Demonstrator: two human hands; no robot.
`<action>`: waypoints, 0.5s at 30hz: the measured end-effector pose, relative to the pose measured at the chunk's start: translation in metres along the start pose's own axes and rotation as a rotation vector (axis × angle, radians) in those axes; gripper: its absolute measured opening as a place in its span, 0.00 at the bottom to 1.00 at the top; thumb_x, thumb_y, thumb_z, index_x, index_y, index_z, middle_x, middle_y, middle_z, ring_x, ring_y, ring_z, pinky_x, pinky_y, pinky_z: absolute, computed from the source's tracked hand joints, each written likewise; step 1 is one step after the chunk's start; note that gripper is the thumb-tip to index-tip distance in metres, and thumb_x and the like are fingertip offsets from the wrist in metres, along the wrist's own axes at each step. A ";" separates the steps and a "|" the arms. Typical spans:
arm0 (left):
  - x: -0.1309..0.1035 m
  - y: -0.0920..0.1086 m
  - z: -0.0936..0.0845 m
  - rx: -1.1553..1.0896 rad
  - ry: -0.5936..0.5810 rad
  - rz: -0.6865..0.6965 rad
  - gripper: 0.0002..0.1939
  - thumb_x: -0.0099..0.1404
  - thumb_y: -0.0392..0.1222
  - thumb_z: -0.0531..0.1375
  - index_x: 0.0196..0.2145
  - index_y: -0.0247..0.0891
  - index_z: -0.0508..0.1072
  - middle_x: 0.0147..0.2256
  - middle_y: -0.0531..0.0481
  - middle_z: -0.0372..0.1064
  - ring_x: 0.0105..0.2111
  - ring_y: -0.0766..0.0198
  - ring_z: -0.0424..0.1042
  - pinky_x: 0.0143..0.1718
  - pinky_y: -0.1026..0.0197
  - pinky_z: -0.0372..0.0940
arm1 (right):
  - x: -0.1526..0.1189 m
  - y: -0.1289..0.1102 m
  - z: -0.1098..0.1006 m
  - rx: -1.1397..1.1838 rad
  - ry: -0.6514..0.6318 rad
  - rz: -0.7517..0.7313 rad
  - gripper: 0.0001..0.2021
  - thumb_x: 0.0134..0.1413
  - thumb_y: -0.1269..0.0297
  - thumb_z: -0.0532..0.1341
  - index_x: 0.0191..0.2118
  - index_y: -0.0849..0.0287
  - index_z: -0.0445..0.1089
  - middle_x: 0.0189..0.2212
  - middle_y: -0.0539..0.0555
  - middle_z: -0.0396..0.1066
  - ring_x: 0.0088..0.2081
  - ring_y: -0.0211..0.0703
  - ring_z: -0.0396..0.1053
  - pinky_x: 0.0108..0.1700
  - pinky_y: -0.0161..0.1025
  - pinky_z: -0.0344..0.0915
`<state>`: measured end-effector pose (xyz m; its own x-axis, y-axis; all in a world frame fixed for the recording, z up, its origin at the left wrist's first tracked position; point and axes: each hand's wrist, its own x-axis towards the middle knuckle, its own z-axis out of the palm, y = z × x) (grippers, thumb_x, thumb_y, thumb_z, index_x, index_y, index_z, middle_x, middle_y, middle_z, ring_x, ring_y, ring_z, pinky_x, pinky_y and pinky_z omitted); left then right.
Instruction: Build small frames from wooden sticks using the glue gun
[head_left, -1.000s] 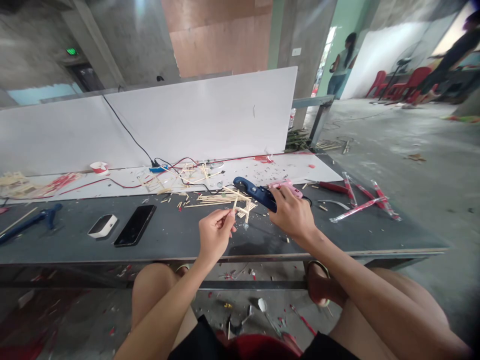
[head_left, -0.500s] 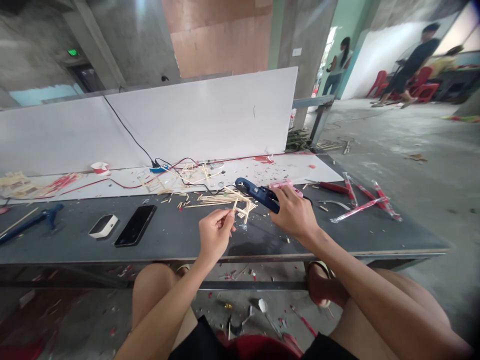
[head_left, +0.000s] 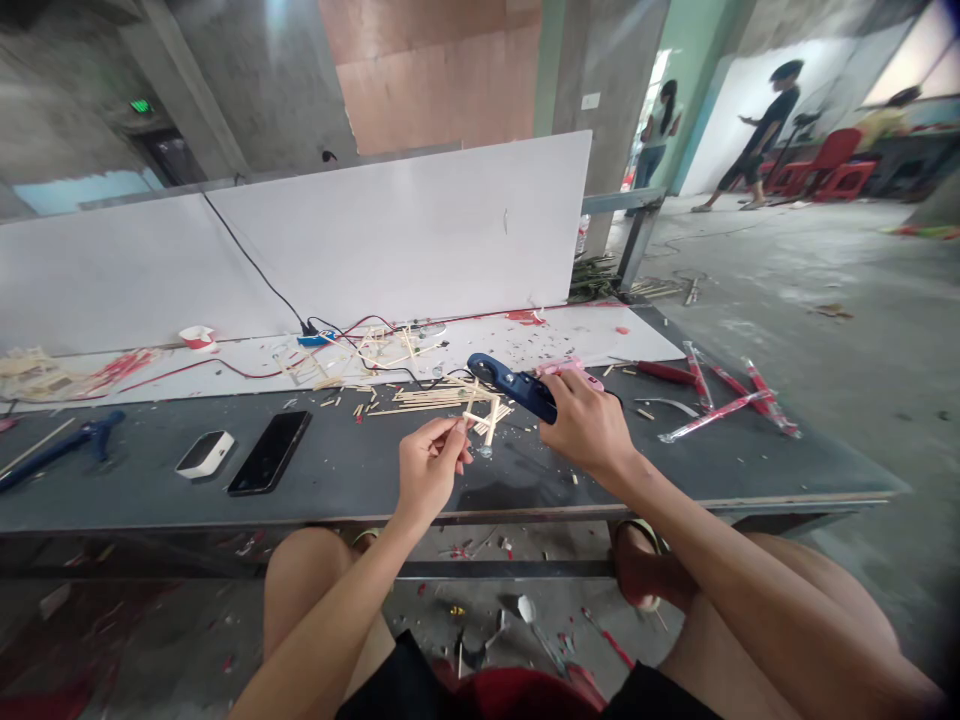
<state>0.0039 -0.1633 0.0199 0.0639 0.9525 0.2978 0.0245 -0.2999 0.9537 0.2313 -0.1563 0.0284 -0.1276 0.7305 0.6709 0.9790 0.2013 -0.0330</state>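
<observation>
At the far left of the dark table (head_left: 360,485), a second blue tool (head_left: 56,457) lies cut off by the picture's edge; a white box (head_left: 205,454) and a black phone (head_left: 270,453) follow, side by side. In the centre, the left hand (head_left: 431,462) has thumb and fingers pinched narrowly on a small stick frame (head_left: 491,423), which is at the fingertips, in front of a bundle of loose sticks (head_left: 427,400). Compared with the preceding views, the small stick frame is slightly turned, its nearer stick lying flatter; this suggests a change of angle rather than any new part. To its right, the right hand (head_left: 589,422) is wrapped around a blue hand tool (head_left: 521,392), its curved head directed towards the small stick frame and its position almost unchanged. A pink tool (head_left: 564,366) lies behind the right hand and is partly covered by it. Farther right are a red-handled tool (head_left: 666,372) and wrapped red strips (head_left: 712,416). The pinching fingertips hide the near end of the small stick frame; against the pale sticks behind, its joints are probably not to be judged with confidence.
</observation>
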 end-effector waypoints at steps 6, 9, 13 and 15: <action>0.001 -0.003 -0.001 -0.005 0.009 -0.004 0.16 0.66 0.51 0.64 0.38 0.33 0.82 0.24 0.50 0.69 0.21 0.68 0.69 0.18 0.68 0.62 | 0.002 -0.003 0.000 0.026 -0.015 0.011 0.16 0.44 0.71 0.57 0.41 0.64 0.74 0.37 0.61 0.73 0.30 0.44 0.66 0.26 0.37 0.45; 0.002 -0.003 -0.001 -0.003 0.011 -0.019 0.17 0.65 0.51 0.64 0.38 0.33 0.82 0.24 0.50 0.69 0.21 0.68 0.68 0.18 0.68 0.61 | 0.002 -0.004 0.001 0.035 -0.049 0.023 0.15 0.45 0.70 0.58 0.41 0.64 0.74 0.36 0.61 0.74 0.29 0.44 0.67 0.26 0.38 0.47; 0.002 -0.001 -0.001 0.010 0.019 -0.025 0.17 0.65 0.52 0.64 0.37 0.32 0.81 0.24 0.50 0.69 0.21 0.69 0.69 0.18 0.69 0.61 | 0.003 -0.004 0.002 0.047 -0.085 0.024 0.14 0.48 0.70 0.58 0.41 0.64 0.75 0.35 0.60 0.75 0.30 0.46 0.68 0.27 0.38 0.49; 0.002 0.001 -0.001 0.022 0.023 -0.017 0.17 0.65 0.51 0.64 0.37 0.32 0.81 0.24 0.50 0.69 0.20 0.69 0.69 0.18 0.69 0.61 | 0.002 -0.003 0.002 0.048 -0.070 0.013 0.15 0.49 0.69 0.58 0.42 0.64 0.75 0.37 0.61 0.76 0.31 0.46 0.69 0.27 0.38 0.50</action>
<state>0.0034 -0.1618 0.0214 0.0409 0.9582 0.2831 0.0475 -0.2849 0.9574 0.2275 -0.1539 0.0287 -0.1277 0.7765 0.6170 0.9720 0.2216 -0.0776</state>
